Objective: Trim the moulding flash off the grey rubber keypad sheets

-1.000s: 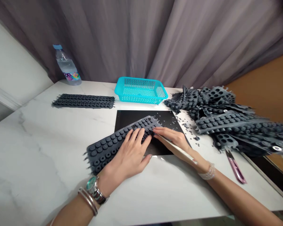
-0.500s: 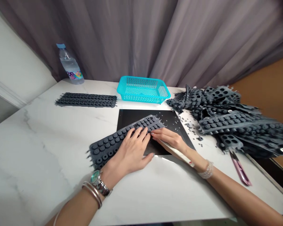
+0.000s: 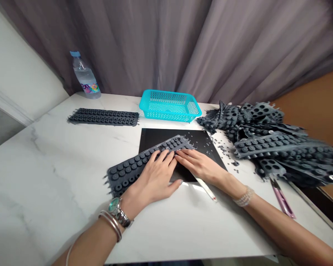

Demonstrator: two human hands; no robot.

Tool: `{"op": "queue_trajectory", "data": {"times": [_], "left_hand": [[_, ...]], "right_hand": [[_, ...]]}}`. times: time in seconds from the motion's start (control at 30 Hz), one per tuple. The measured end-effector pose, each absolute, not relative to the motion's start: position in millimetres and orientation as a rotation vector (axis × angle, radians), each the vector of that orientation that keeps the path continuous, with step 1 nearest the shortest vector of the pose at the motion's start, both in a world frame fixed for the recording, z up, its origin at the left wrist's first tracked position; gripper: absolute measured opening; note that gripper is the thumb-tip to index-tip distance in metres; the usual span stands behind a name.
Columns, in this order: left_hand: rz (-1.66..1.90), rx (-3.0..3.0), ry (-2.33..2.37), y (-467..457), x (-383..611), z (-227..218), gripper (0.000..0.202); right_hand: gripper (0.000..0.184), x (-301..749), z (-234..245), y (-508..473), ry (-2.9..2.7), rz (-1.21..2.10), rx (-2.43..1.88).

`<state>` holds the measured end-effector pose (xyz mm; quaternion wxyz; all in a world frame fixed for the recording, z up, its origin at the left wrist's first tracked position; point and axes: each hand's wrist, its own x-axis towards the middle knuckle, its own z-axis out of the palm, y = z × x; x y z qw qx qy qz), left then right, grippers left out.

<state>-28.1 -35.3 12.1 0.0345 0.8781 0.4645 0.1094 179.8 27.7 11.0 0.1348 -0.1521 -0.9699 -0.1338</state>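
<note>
A dark grey rubber sheet (image 3: 129, 166) with rows of round studs lies aslant, partly on a black mat (image 3: 155, 136). Flat across its middle rests my left hand (image 3: 158, 181), fingers apart, the thumb out to the side. My right hand (image 3: 201, 162) is palm down at the sheet's near right edge, its fingertips close to my left fingers. From beneath that palm sticks the end of a slim white pen-like tool (image 3: 207, 189); its tip and my right thumb are hidden. Small dark round bits (image 3: 224, 149) are scattered on and beside the mat.
Behind the mat stands a turquoise basket (image 3: 169, 115). Another studded sheet (image 3: 104, 117) lies at the back left, near a water bottle (image 3: 86, 79). A heap of rubber sheets (image 3: 266, 136) fills the right side, with pink thread snips (image 3: 283, 199) in front of it.
My right hand has rolled flatter and shifted slightly left, and the white tool's rear end has swung down and left. My left hand stays on the sheet.
</note>
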Motion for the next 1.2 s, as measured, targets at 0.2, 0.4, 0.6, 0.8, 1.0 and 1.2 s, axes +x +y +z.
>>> {"op": "queue_trajectory", "data": {"times": [0.2, 0.4, 0.6, 0.8, 1.0, 1.2], "left_hand": [[0.366, 2.713, 1.436, -34, -30, 9, 0.061], [0.368, 2.724, 1.441, -34, -31, 7, 0.062], [0.367, 2.737, 1.451, -34, -31, 5, 0.063], [0.378, 2.785, 1.464, -34, -32, 14, 0.049], [0.446, 2.846, 1.504, -35, -29, 21, 0.032], [0.421, 2.893, 1.424, -39, -21, 11, 0.046]], "right_hand": [[0.031, 174, 10, 32, -2.81, -0.297, -0.489], [0.027, 187, -4, 36, -2.367, 0.095, -0.763], [0.028, 205, 3, 34, -2.235, 0.125, -1.006], [0.06, 222, 7, 35, -2.156, 0.135, -1.205], [0.035, 214, 14, 26, -2.069, 0.213, -1.296], [0.024, 197, 13, 12, -2.331, 0.184, -0.9]]}}
